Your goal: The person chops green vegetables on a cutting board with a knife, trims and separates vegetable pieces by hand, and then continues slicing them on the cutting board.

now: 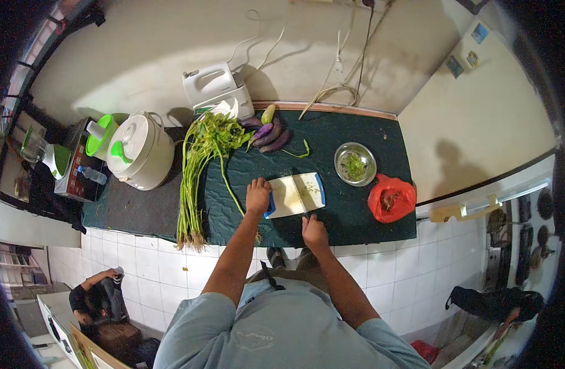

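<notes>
A white cutting board (285, 198) with blue ends lies on the dark green table cover in front of me. My left hand (258, 195) is closed on the board's left end, fingers curled over its edge. In my right hand (314, 230) is a knife (299, 195), its handle gripped at the board's near edge and its blade reaching across the board. Small chopped green bits (312, 187) lie to the right of the blade. Left of my left hand is a large bunch of leafy greens (196, 178) with long stems and roots.
Purple eggplants (271, 136) lie behind the board. To the right are a metal bowl (355, 164) with cut greens and a red plastic bag (391, 199). A rice cooker (141, 150) and a white hand mixer (218, 89) stand at the back left. Two other people are behind me.
</notes>
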Available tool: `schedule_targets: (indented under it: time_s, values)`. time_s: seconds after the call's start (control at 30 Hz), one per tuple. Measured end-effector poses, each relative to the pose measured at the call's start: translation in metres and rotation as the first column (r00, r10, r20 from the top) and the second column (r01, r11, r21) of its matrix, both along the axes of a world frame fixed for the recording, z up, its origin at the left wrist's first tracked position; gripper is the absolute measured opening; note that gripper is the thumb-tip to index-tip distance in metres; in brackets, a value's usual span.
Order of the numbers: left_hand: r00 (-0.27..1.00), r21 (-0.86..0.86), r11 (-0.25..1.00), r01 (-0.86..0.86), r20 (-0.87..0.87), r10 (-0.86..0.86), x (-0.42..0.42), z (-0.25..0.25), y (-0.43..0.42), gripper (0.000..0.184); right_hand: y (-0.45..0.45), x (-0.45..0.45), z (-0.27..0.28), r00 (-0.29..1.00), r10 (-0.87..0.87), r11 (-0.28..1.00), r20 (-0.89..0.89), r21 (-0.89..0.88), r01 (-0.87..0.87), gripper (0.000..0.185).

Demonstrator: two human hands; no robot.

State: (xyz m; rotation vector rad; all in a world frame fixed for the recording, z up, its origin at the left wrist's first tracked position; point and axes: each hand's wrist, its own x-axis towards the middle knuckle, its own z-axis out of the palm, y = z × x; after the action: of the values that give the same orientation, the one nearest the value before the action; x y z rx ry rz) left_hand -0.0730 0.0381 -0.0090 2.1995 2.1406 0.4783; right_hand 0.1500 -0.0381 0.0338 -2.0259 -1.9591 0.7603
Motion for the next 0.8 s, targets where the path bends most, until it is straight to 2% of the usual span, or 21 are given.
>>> schedule_targets:
  time_s: [0.13,0.2,0.23,0.3,0.33,0.53,0.8]
  values:
    - [0.997,0.018,0.999,0.046,-0.056,-0.045,0.02,-0.003,0.001,0.014,0.015,0.002,0.0,0.999,-0.053,0.998,0.011,-0.043,0.053,0.042]
    - [0.985,-0.032,0.985,0.168,0.047,-0.166,0.034,-0.002,-0.001,0.013,0.017,0.001,0.004,0.998,-0.062,0.997,-0.001,-0.054,0.062,0.043]
    - [0.985,-0.035,0.985,0.166,0.048,-0.165,0.039,-0.002,-0.001,0.013,0.017,0.001,0.009,0.997,-0.073,0.995,-0.011,-0.065,0.072,0.044]
    - [0.962,-0.175,0.964,0.202,0.219,-0.162,0.047,0.0,-0.003,0.021,0.016,0.0,0.019,0.998,-0.068,0.995,-0.018,-0.073,0.066,0.044]
    - [0.969,-0.198,0.963,0.183,0.203,-0.142,0.05,0.001,-0.003,0.02,0.016,-0.001,0.02,0.998,-0.063,0.995,-0.028,-0.076,0.061,0.044]
    - [0.986,-0.118,0.986,0.116,0.133,-0.1,0.053,-0.003,-0.007,0.019,0.015,-0.009,0.007,0.997,-0.074,0.994,0.012,-0.085,0.074,0.044]
    - [0.973,-0.081,0.98,0.181,0.16,-0.166,0.046,-0.007,-0.006,0.026,0.016,-0.012,0.022,0.996,-0.086,0.992,-0.004,-0.096,0.085,0.045]
